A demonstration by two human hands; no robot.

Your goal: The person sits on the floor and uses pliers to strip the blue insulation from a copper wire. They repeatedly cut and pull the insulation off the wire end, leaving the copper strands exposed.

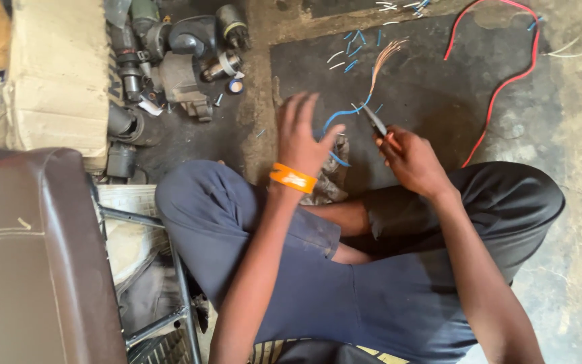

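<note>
I sit cross-legged on a dark floor mat (432, 87). My left hand (301, 138), with an orange band at the wrist, has its fingers spread above a blue wire (342, 114) and pinches it near the thumb. The wire runs up to a fan of bare copper strands (386, 54). My right hand (409, 158) is closed around a pair of small pliers (374, 120), whose jaws meet the blue wire. Several short blue and white insulation scraps (353, 48) lie scattered on the mat beyond.
A red cable (506, 81) curves across the mat at the right. A pile of dark metal motor parts (176, 61) and a worn cardboard box (55, 74) lie at the upper left. A brown padded seat (28, 256) on a metal frame stands at my left.
</note>
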